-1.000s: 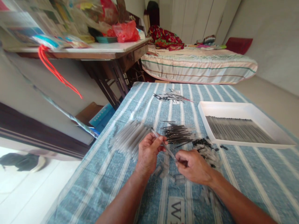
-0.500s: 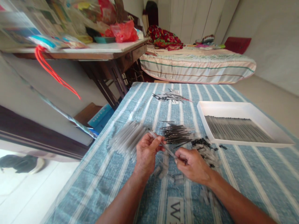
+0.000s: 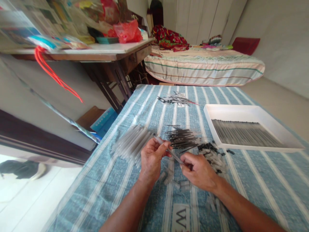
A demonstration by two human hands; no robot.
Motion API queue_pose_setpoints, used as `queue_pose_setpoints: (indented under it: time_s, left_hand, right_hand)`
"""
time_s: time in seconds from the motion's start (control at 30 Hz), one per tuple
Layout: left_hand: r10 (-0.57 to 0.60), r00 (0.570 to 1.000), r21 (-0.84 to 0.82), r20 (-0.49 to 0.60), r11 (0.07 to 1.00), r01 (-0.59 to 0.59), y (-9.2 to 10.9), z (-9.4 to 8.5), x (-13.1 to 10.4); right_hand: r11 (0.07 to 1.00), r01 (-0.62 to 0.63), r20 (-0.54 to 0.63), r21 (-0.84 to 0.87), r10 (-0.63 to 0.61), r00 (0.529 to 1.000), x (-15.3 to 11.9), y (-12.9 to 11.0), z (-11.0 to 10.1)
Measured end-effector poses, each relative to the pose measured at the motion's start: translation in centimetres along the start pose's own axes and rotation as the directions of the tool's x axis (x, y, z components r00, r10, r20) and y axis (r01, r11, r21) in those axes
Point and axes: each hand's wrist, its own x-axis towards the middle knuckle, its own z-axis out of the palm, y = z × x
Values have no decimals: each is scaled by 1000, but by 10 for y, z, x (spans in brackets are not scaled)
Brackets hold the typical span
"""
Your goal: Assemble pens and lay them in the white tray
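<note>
Between my hands a slim translucent pen barrel [image 3: 175,156] slants down to the right over the table. My left hand [image 3: 153,156] is closed around its upper part, thumb on top. The fingers of my right hand [image 3: 198,169] are closed at its lower end, and the very tip is hidden in them. Left of my left hand lies a pile of clear pen barrels [image 3: 131,141]. Behind my hands is a heap of dark pen refills [image 3: 183,138]. Small clear caps [image 3: 213,158] and black plugs [image 3: 207,147] lie beside my right hand.
A white tray [image 3: 243,111] at the right holds a row of pens [image 3: 243,133]. Farther back on the striped tablecloth [image 3: 96,199] lies a small heap of thin parts [image 3: 177,100]. A desk [image 3: 103,57] stands at the left, a bed [image 3: 205,67] beyond.
Almost nothing differs. Both hands keep their hold on the pen barrel in about the same place, and the view has shifted very slightly.
</note>
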Motion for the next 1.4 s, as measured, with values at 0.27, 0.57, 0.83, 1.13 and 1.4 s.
queue_pose_setpoints:
  time_s: [0.27, 0.57, 0.83, 1.13, 1.4]
  left_hand:
    - [-65, 998, 7, -8, 998, 65, 2, -2, 1]
    - [-90, 996, 36, -6, 995, 90, -1, -4, 3]
    - [-117, 993, 25, -2, 993, 117, -2, -3, 5]
    - [-143, 989, 40, -22, 989, 144, -3, -1, 3]
    - [-97, 995, 76, -5, 992, 97, -2, -5, 7]
  right_hand:
    - [999, 21, -14, 41, -21, 1000, -2, 0, 0]
    - [989, 108, -68, -105, -115, 991, -5, 5, 3]
    - [982, 134, -107, -133, -149, 983, -4, 6, 3]
    - [988, 107, -94, -110, -118, 989, -3, 5, 5]
    - [978, 128, -54, -167, -139, 989, 7, -2, -1]
